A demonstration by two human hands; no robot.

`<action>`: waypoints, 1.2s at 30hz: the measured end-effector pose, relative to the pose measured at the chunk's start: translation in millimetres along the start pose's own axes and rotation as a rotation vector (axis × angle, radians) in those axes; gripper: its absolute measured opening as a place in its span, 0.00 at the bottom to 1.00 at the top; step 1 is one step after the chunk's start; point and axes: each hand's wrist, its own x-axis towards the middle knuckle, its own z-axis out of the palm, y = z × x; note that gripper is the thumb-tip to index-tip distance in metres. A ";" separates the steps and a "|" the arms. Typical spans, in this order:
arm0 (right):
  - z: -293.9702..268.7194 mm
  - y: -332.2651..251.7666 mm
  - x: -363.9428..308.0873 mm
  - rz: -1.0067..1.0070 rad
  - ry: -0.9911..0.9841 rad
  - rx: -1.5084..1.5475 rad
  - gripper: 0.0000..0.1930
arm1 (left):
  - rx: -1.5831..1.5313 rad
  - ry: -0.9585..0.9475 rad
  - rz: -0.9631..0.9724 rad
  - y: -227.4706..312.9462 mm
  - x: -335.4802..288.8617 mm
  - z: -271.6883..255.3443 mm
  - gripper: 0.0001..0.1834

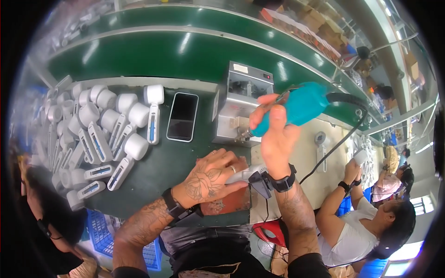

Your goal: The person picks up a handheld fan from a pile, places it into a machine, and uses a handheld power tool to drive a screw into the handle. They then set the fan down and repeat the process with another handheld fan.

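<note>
A teal electric screwdriver is gripped in my right hand, its tip pointing left and down at the front of a grey metal screw feeder. I cannot tell whether the tip touches a screw. Lower down, my left hand holds a white plastic device over a reddish-brown mat. The fingers and the right wrist's black strapped unit hide part of that device.
A heap of white devices with round heads and long handles covers the bench's left side. A phone lies left of the feeder. The screwdriver's black cable loops at right. Co-workers sit at right and left; a blue basket stands below.
</note>
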 end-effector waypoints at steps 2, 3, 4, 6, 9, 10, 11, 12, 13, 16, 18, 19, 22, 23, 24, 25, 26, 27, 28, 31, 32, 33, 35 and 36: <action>3.0 6.6 -1.2 0.023 -0.018 0.026 0.23 | -0.019 -0.010 -0.016 3.4 0.2 1.0 0.23; 1.9 15.3 -5.6 0.013 0.000 0.078 0.22 | -0.028 -0.016 -0.020 4.7 0.2 0.6 0.23; 2.7 22.1 -6.6 0.000 0.015 0.138 0.22 | -0.027 -0.018 -0.025 4.3 1.8 -0.3 0.23; -5.2 24.9 -9.5 0.012 -0.024 0.142 0.21 | 0.027 0.053 -0.010 6.5 4.4 4.8 0.23; -0.6 14.3 -18.0 0.074 -0.025 0.127 0.22 | -0.010 0.018 -0.052 6.3 1.5 3.0 0.23; -0.6 5.9 -19.9 0.112 -0.014 0.099 0.24 | -0.038 -0.002 -0.058 6.0 1.2 4.0 0.24; -3.6 0.4 -23.6 0.118 -0.012 0.087 0.24 | -0.067 -0.022 -0.064 5.1 0.8 5.3 0.25; -7.5 -4.2 -27.9 0.106 -0.003 0.138 0.27 | -0.083 -0.023 -0.061 2.1 1.9 4.4 0.25; -12.3 -11.5 -35.2 0.110 0.004 0.196 0.31 | -0.061 -0.026 -0.062 3.8 1.9 1.5 0.25; -23.4 -21.6 -45.2 0.114 0.012 0.186 0.37 | -0.023 0.018 -0.072 2.6 6.2 4.3 0.21; -27.7 -19.6 -49.8 0.145 0.037 0.159 0.39 | -0.093 0.037 -0.141 5.4 8.8 4.8 0.20; -28.4 -17.4 -51.7 0.136 0.065 0.144 0.38 | -0.085 0.023 -0.119 5.1 9.9 3.8 0.20; -32.2 -17.5 -56.4 0.141 0.065 0.131 0.38 | -0.060 -0.019 -0.117 6.6 10.4 1.7 0.20; -32.6 -16.7 -56.8 0.154 0.033 0.136 0.38 | -0.055 -0.017 -0.114 5.5 10.5 2.6 0.20; -32.2 -15.3 -56.1 0.148 0.032 0.140 0.38 | -0.062 -0.004 -0.118 4.9 9.7 4.4 0.20; -32.2 -15.5 -59.1 0.160 0.030 0.126 0.37 | -0.075 0.004 -0.126 6.7 7.0 6.0 0.20; -32.2 -15.4 -62.1 0.173 0.028 0.113 0.37 | -0.075 0.001 -0.129 7.1 5.9 6.3 0.20; -33.0 -14.8 -65.4 0.195 0.011 0.112 0.37 | -0.073 0.010 -0.113 7.0 5.2 6.5 0.20; -33.5 -12.7 -66.3 0.196 0.011 0.113 0.37 | -0.069 0.020 -0.095 6.6 5.5 6.8 0.19; -33.2 -6.5 -68.8 0.166 0.009 0.121 0.35 | -0.072 0.028 -0.081 5.3 5.6 9.5 0.19; -32.5 -4.8 -69.2 0.172 -0.002 0.142 0.33 | -0.076 0.024 -0.083 4.6 5.7 9.8 0.19; -31.5 -3.2 -69.7 0.179 -0.012 0.163 0.31 | -0.053 0.026 -0.075 4.3 6.0 8.9 0.19; -26.8 -2.0 -69.4 0.174 -0.011 0.173 0.29 | -0.039 0.025 -0.070 5.3 8.5 7.8 0.18; -26.1 -1.1 -68.8 0.162 -0.013 0.186 0.27 | -0.016 0.009 -0.062 6.1 10.7 6.0 0.18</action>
